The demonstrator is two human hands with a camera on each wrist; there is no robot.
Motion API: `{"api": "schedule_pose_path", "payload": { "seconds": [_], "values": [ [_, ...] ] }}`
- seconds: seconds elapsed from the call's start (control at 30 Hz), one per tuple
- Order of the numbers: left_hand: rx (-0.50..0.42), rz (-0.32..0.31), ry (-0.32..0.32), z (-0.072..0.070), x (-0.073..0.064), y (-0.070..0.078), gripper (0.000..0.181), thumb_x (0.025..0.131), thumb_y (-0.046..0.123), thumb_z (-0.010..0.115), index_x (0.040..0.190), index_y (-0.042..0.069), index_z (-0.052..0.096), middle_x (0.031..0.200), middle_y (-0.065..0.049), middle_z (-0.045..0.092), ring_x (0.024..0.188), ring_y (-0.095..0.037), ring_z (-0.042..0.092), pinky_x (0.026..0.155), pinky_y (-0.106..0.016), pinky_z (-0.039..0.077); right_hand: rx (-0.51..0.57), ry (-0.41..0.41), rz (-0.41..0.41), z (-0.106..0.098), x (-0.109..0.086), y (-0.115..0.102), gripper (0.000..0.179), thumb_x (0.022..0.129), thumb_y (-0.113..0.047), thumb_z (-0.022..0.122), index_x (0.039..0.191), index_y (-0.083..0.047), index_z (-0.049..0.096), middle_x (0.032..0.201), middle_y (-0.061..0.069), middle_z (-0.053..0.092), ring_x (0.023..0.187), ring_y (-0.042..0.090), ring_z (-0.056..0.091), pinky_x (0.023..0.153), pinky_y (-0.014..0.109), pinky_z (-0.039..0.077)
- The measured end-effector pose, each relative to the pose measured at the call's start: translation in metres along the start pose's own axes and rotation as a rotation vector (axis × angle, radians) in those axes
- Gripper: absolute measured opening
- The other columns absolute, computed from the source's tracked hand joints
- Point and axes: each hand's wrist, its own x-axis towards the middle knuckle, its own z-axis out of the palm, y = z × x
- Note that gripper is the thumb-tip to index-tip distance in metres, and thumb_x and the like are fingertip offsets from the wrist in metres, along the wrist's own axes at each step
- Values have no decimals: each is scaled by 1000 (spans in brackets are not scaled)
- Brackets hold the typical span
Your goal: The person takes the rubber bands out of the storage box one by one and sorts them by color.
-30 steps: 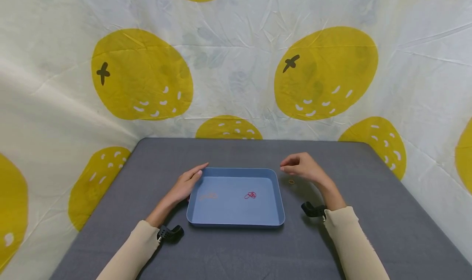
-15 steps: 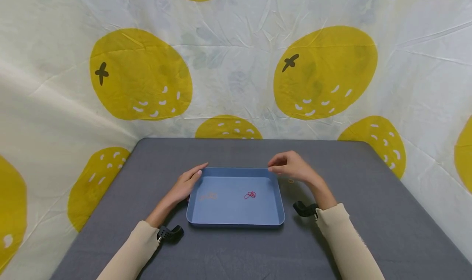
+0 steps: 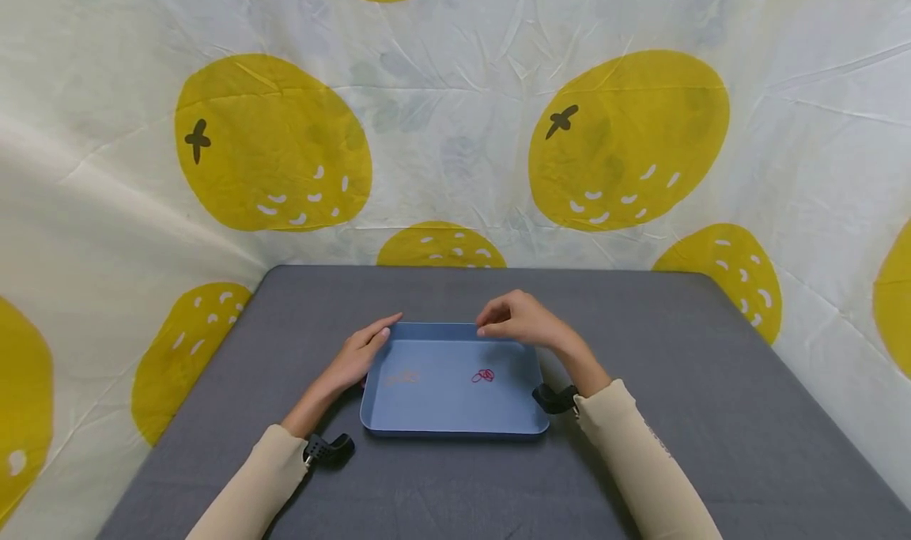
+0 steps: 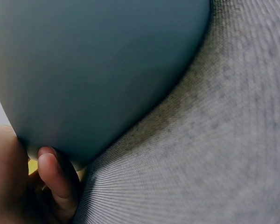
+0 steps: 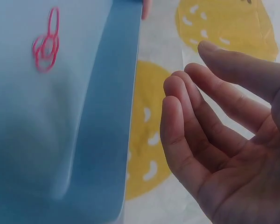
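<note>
In the head view a shallow blue tray (image 3: 441, 409) sits on the grey table. My left hand (image 3: 353, 361) grips its far left corner, thumb at the rim and fingers along the outer wall. The left wrist view shows a fingertip (image 4: 53, 170) against the tray's side. My right hand (image 3: 527, 321) hovers over the tray's far right part, fingers loosely bent; nothing shows between thumb and fingertips in the right wrist view. Inside the tray lie a small cluster of red rubber bands (image 3: 483, 375) and, further left, a faint orange group of bands (image 3: 404, 377).
A grey cloth covers the table (image 3: 455, 485). Behind it hangs a white curtain (image 3: 455, 152) printed with yellow fruit. Something small and red (image 3: 364, 383) peeks out beside the tray's left wall, mostly hidden.
My right hand has moved left from beside the tray to over its far edge. The small orange band on the table at right is now hidden behind the right arm. My left hand stays put.
</note>
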Motion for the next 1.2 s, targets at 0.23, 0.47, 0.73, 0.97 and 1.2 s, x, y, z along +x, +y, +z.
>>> {"api": "schedule_pose_path", "payload": {
  "seconds": [0.23,0.47,0.73,0.97,1.2],
  "values": [
    [27,6,16,-1,1,-1,45,113,36,42,157,26,48,158,-15,48,69,-25,62,55,-38,49,35,-82,-12,16,18,-15,20,95,-19,75,107,-5,80,97,4,79,87,24,72,78,28,57],
    [6,-19,9,-1,0,-3,46,113,38,42,157,27,47,155,-17,50,44,-18,49,44,-39,47,43,-157,-47,37,39,-24,23,94,-17,76,108,1,79,93,5,80,87,31,74,73,25,57],
    [4,-26,0,-1,2,-4,47,113,41,40,157,27,46,154,-18,51,38,-18,44,42,-39,45,7,-211,-113,63,62,-35,21,94,-14,77,109,0,80,99,7,80,80,5,70,75,22,57],
    [9,5,1,-3,0,-3,48,113,41,40,157,25,46,139,-26,60,34,-16,43,40,-38,45,-46,-243,-151,88,75,-43,16,94,-14,77,106,-4,82,98,5,81,84,6,71,76,21,56],
    [45,27,13,-2,1,-3,47,113,41,39,157,26,47,149,-18,56,49,-21,50,65,-36,51,-76,-235,-143,99,81,-45,11,92,-13,79,100,-7,83,94,3,81,83,6,72,76,22,56]
  ]
}}
